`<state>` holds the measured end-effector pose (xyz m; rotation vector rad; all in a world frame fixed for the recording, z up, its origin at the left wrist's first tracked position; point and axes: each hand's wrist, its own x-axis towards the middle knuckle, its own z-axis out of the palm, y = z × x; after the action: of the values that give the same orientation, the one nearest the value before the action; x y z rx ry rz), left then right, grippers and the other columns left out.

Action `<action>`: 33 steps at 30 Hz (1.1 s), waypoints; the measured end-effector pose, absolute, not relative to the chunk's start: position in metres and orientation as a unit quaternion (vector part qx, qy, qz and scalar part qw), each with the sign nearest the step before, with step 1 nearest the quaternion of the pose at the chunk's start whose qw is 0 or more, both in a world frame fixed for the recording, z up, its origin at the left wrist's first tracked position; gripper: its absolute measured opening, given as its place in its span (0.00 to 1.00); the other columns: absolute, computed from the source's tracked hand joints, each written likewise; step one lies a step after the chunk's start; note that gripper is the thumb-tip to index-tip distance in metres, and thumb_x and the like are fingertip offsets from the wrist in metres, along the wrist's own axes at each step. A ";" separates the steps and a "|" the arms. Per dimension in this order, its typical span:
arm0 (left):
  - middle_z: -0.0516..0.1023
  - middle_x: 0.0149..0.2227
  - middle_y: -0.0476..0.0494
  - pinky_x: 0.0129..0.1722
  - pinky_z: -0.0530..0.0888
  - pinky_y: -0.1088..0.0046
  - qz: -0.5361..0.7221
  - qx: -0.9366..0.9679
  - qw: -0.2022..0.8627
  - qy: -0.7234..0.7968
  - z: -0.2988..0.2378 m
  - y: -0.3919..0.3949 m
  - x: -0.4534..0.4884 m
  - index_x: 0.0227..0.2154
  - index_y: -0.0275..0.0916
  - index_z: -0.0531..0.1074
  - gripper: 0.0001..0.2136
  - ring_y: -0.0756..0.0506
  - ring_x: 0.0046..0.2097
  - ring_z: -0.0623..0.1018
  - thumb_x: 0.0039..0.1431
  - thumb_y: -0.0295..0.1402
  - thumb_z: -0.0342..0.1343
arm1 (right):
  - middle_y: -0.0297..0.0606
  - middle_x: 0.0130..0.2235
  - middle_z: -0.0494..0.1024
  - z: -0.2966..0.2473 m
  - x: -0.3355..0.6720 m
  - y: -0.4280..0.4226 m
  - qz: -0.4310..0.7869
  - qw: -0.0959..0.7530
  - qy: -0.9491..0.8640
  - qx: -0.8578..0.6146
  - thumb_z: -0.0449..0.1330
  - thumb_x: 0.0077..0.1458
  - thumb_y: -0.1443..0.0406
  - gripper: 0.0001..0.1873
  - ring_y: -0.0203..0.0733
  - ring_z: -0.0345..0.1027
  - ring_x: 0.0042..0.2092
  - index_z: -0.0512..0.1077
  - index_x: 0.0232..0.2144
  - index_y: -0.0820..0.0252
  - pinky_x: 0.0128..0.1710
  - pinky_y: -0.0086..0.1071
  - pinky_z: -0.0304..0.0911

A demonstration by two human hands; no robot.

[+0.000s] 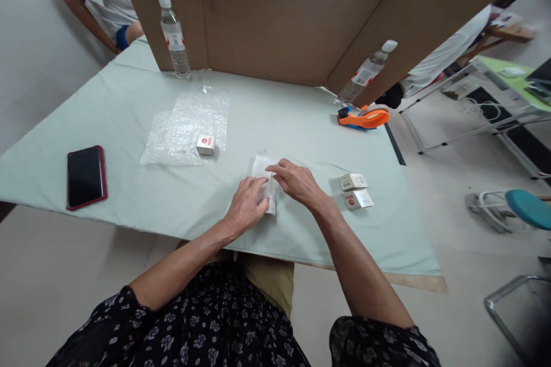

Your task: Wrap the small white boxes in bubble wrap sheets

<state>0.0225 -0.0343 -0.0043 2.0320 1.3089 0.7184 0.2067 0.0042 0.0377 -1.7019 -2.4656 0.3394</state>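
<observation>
- At the centre of the frame, a left hand (pixel 245 205) bears down on a bubble-wrap packet (pixel 260 167), thumb and index finger apart, apparently to keep it flat on the desk (pixel 284 120).
- Beside it, the right hand (pixel 298 184) reaches over the packet, index finger outstretched; whether its fingers pinch the film cannot be told.
- Right of centre, two small cartons (pixel 353 181) sit side by side, seemingly kept within reach.
- At left, a tablet (pixel 86 178) lies apart, likely clear of the work.
- Left of centre, another small box (pixel 206 144) rests on loose bubble wrap (pixel 172 132), perhaps weighting it.
- At upper right, an orange tape dispenser (pixel 373 120) lies near the edge.
- Behind, two water bottles, left (pixel 174 40) and right (pixel 365 74), stand by a cardboard screen (pixel 267 17), possibly bracing it.
</observation>
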 end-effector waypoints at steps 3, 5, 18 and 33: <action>0.69 0.53 0.38 0.57 0.72 0.60 0.238 0.792 0.286 0.484 0.002 -0.036 0.023 0.60 0.41 0.68 0.25 0.40 0.54 0.72 0.59 0.26 0.52 | 0.40 0.45 0.75 0.035 0.203 0.018 0.099 0.054 -0.832 -0.544 0.56 0.63 0.67 0.12 0.38 0.68 0.36 0.80 0.42 0.52 0.31 0.31 0.52; 0.68 0.54 0.37 0.55 0.73 0.58 0.211 0.808 0.268 0.480 0.006 -0.035 0.023 0.57 0.42 0.71 0.23 0.39 0.54 0.71 0.59 0.25 0.51 | 0.39 0.44 0.74 0.031 0.201 0.024 0.099 0.053 -0.837 -0.535 0.57 0.62 0.67 0.11 0.37 0.67 0.36 0.81 0.38 0.53 0.31 0.30 0.50; 0.69 0.44 0.38 0.51 0.75 0.62 0.204 0.813 0.259 0.479 0.007 -0.033 0.025 0.45 0.39 0.78 0.15 0.40 0.48 0.72 0.58 0.26 0.52 | 0.42 0.44 0.80 -0.002 0.220 0.033 0.208 0.229 -0.667 -0.678 0.64 0.53 0.61 0.20 0.39 0.68 0.33 0.75 0.49 0.60 0.41 0.37 0.65; 0.67 0.62 0.35 0.56 0.74 0.57 0.209 0.823 0.218 0.480 0.009 -0.037 0.025 0.47 0.38 0.77 0.16 0.38 0.54 0.74 0.57 0.25 0.55 | 0.28 0.22 0.67 -0.005 0.196 0.071 0.348 0.193 -0.581 -0.710 0.68 0.37 0.62 0.12 0.35 0.59 0.27 0.67 0.19 0.57 0.29 0.30 0.51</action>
<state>0.0250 -0.0366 0.0086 2.2798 1.3300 0.5786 0.1959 0.0715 -0.0051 -1.9920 -1.6317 0.9765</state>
